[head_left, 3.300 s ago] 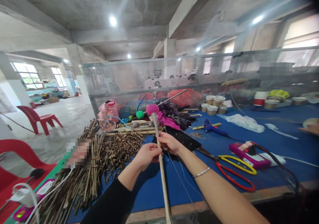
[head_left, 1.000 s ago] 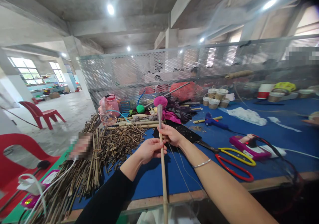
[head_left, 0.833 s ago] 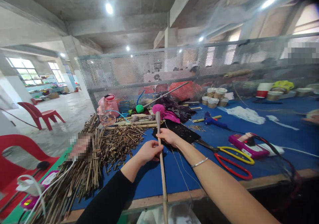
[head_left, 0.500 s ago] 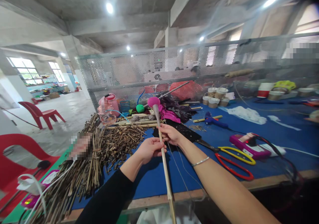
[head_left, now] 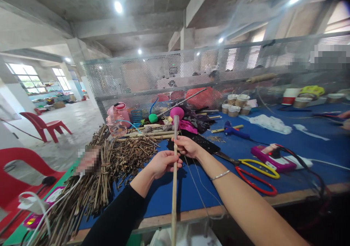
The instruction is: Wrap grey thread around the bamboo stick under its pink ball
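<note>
White label (head_left: 56, 195), lower left, too small to read! Centre frame, left hand (head_left: 164, 164) and right hand (head_left: 189, 147) pinch the pink-headed stick (head_left: 175, 182), swung near vertical from its slant!

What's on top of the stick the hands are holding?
A round magenta ball. The tip of the stick can't be seen: the ball and the greyish neck cover it.

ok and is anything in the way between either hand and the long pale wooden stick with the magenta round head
Nothing visible: the left hand and the right hand both pinch the long pale wooden stick directly. The flat black sheet lies on the blue tabletop, not between them.
</note>
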Motion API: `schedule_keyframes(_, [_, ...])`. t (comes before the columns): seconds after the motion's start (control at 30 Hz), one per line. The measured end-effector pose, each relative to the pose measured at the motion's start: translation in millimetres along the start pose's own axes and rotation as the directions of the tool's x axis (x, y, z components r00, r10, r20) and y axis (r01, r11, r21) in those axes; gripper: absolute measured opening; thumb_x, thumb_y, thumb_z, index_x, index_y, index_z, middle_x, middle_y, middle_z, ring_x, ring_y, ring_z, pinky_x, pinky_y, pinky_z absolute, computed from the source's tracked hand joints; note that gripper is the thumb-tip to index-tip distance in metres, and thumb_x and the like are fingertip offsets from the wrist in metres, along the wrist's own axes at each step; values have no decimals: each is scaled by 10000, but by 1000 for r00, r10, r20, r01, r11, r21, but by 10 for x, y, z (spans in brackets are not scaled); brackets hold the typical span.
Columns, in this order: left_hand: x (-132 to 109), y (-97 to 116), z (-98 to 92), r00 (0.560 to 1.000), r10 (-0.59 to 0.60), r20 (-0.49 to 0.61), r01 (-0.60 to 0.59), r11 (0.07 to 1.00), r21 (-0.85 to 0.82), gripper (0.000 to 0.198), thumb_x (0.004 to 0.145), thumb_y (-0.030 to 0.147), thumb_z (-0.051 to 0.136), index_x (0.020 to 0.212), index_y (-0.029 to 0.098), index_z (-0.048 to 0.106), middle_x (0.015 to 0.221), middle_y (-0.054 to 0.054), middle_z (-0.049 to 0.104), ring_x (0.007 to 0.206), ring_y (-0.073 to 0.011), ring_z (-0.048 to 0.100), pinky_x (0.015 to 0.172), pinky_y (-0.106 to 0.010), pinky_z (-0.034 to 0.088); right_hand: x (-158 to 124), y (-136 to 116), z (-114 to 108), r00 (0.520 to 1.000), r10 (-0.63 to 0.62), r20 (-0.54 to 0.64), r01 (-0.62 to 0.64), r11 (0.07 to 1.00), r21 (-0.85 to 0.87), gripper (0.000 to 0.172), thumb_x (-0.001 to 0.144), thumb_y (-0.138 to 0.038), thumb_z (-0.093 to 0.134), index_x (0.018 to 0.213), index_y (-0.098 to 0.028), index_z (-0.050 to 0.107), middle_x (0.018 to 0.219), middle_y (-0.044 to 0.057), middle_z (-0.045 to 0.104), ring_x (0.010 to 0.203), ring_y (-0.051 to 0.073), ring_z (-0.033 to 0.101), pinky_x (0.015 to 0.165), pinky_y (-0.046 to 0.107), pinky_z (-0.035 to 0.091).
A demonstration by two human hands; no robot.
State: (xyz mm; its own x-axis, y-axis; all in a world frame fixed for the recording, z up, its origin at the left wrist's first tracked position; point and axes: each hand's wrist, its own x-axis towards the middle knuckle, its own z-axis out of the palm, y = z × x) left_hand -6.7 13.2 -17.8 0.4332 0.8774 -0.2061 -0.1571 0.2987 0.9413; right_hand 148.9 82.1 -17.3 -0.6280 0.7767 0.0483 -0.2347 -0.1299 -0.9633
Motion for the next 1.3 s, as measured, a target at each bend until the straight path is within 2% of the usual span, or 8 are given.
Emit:
schedule_keyframes(0.1, [-6,8,-31,997,-64,50,63,998,30,364,625,304,738,898,113,593,799,-82,658,649,-129,636,533,-200,463,-19,16,-11,999,29,-41,-32,997,-65,351,661,-392,681,765,-185,417,428,-132,256,346,19,119,329,174,53])
schedule_keyframes(0.3, [42,-56,2,984,85,-154,-62,987,147,372,594,365,758,780,123,544,627,-9,606,494,-93,572,489,-207,442,2,63,13,995,27,-96,-44,983,-180,342,672,-410,661,756,-193,411,406,-127,295,313,19,150,322,179,61])
schedule_keyframes(0.57, [-29,21,90,993,119,-17,-120,990,-69,262,736,280,660,923,107,597,848,-98,664,664,-112,635,601,-204,496,-84,-82,-27,998,-53,40,52,998,40,348,635,-230,672,920,-163,485,514,-97,372,379,16,200,361,161,82])
schedule_keyframes(0.8, [-64,38,91,996,68,52,-62,991,-115,290,760,325,599,958,114,578,851,-112,670,622,-143,636,502,-217,468,-118,-114,52,994,-105,0,104,984,-141,296,696,-322,661,843,-171,455,481,-103,388,341,15,189,343,190,74])
schedule_keyframes(0.87, [-43,20,92,992,126,-25,-127,992,-26,301,733,366,627,912,135,553,756,-61,656,542,-121,602,452,-205,439,-114,-110,87,995,-99,-2,97,977,-188,298,699,-341,656,822,-169,447,511,-83,452,338,15,219,338,195,78])
schedule_keyframes(1.0, [0,9,89,919,320,-232,-273,938,212,346,615,376,736,706,143,497,496,50,534,384,-44,456,399,-154,344,-103,-105,125,992,-124,-14,119,972,-200,308,686,-353,667,795,-161,451,540,-71,479,344,11,230,338,199,87])
schedule_keyframes(1.2, [-32,73,74,986,145,-82,-141,988,60,406,670,488,642,811,113,576,605,-31,624,423,-80,532,394,-177,362,-117,-97,84,992,-121,23,122,987,-100,311,705,-379,655,825,-178,451,440,-126,278,343,28,150,344,198,78])
schedule_keyframes(1.3, [-25,43,72,983,157,-91,-142,977,157,422,689,528,602,812,127,560,565,-12,601,397,-84,507,380,-187,341,-106,-69,72,994,-113,9,112,980,-164,306,712,-381,650,787,-180,432,457,-113,343,333,24,187,336,198,84])
